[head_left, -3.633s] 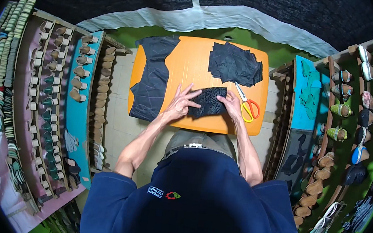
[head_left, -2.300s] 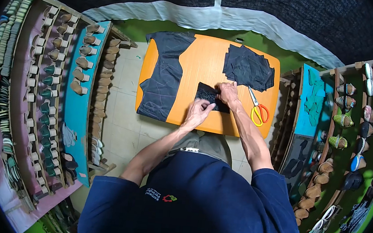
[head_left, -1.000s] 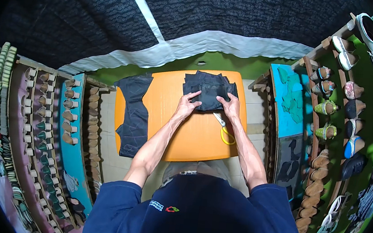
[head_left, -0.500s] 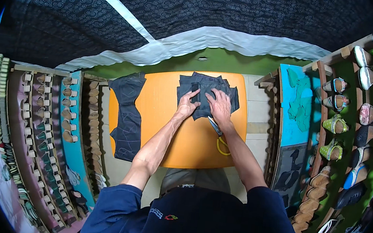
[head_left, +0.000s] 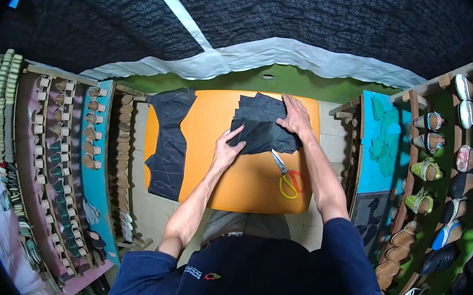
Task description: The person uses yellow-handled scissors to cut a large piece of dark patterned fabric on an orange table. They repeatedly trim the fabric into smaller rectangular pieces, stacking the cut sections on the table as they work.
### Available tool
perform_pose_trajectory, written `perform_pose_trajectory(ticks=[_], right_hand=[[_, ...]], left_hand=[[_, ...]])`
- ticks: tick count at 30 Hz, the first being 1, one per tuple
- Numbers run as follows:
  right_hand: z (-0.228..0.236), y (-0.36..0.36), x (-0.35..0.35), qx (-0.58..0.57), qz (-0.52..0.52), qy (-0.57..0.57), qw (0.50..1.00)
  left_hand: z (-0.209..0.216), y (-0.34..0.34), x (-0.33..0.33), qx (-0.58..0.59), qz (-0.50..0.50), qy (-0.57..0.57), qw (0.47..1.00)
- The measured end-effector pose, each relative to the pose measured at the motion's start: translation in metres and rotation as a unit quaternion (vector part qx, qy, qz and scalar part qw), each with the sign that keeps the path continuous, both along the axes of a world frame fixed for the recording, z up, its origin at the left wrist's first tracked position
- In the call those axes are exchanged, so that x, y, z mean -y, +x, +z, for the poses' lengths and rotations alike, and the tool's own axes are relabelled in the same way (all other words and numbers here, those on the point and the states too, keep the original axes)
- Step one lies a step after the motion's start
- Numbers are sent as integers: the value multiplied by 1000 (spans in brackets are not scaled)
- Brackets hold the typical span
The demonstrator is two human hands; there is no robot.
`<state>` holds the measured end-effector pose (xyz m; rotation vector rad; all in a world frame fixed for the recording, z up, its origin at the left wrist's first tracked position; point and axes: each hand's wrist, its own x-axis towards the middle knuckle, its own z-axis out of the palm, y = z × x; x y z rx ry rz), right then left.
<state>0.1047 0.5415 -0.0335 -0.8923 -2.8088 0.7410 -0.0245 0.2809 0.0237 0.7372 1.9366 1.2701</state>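
A stack of black fabric pieces with uneven edges lies at the far right of the orange table. My left hand touches the stack's near left corner, thumb and fingers apart. Over its right side stretches my right hand, fingers extended along the edge and thumb spread on top. Just below the stack rest scissors with one red and one yellow handle loop, blades slightly apart and tips by the fabric. A longer black fabric piece with pale drawn lines lies along the table's left side.
Shoe racks stand on the right and shelves with shoe lasts on the left. Beside the right rack, green cut pieces lie on a blue panel. A dark patterned cloth hangs beyond the table.
My right hand has moved to the stack's right edge, and my left has shifted to its near left corner. The stack's top looks flatter. The scissors' red loop now shows.
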Motion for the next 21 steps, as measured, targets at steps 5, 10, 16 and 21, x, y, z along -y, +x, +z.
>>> perform_pose_trajectory(ticks=[5,10,16,21], right_hand=[[32,-40,-10,257,-14,-70,964],[20,-38,-7,232,-3,-105,967],[11,-25,9,148,-16,-136,980],[35,-22,8,199,-27,-173,964]], left_hand=[[29,4,75,-151,87,-21,984],[39,-6,122,-181,131,-54,973],[33,-13,136,-169,226,-74,957],[37,-21,139,-164,182,-68,967]])
